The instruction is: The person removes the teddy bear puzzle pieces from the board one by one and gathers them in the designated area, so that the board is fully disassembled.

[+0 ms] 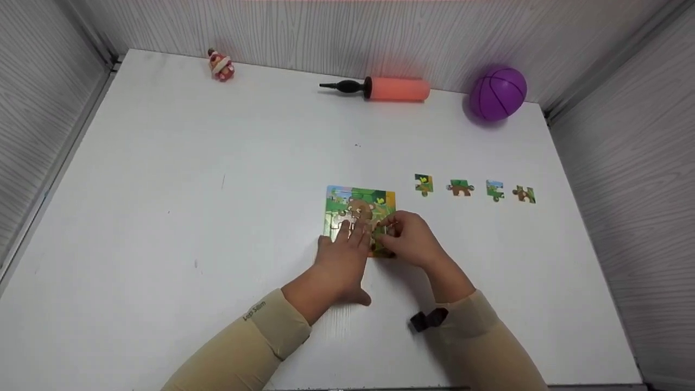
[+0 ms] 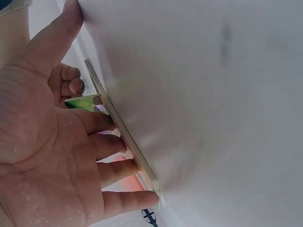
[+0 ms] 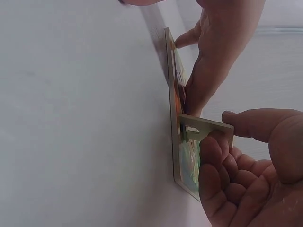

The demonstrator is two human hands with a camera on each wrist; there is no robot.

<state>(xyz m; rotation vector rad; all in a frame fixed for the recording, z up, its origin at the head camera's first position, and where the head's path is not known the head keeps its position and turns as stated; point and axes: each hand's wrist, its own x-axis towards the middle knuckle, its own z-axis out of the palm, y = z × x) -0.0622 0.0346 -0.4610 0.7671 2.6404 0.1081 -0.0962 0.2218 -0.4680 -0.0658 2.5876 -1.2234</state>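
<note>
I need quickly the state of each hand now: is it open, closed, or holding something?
Left hand: open, straight fingers touching the flat, multicoloured bear jigsaw board.
Right hand: closed, holding a thin, green-printed jigsaw piece.

One inscription noted, in the head view. Location: the khaki-beige fabric sleeve on the person's left arm, at 7 o'clock from the centre of the view and at 8 o'clock from the bare left hand. The small dark lettering stands on the outer side of the cuff, running on a slant that rises towards 2 o'clock. Reading: apparently "Let", followed by "Slim". The second word is the clearer; the end of the first is blurred.
</note>
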